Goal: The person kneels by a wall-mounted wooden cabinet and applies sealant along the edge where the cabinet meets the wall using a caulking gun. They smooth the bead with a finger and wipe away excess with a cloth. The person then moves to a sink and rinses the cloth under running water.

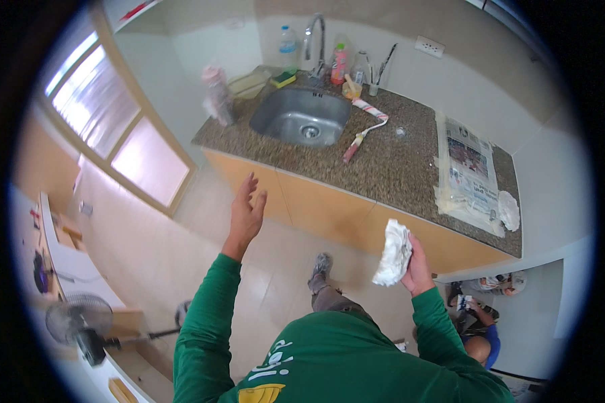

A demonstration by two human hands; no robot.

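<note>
My right hand [419, 267] grips a white folded, crumpled cloth [394, 254] in front of the cabinet, right of my body. Only part of its fingers shows behind the cloth. To the left, my left hand [248, 213] is raised in the air with its fingers apart and nothing in it. It is nearest to the orange-toned cabinet front [329, 207] below the counter, without visibly touching it. On the granite countertop [400, 161] lies a paint roller [368, 127] with a striped, wrapped handle, beside the steel sink [299, 117].
Newspaper [469, 158] is taped to the counter's right end, with a white crumpled wad [509, 209] beside it. Bottles, a yellow-green sponge [283, 79] and a tap [314, 47] stand around the sink. A fan [81, 322] is at lower left. Another person [480, 339] crouches at lower right.
</note>
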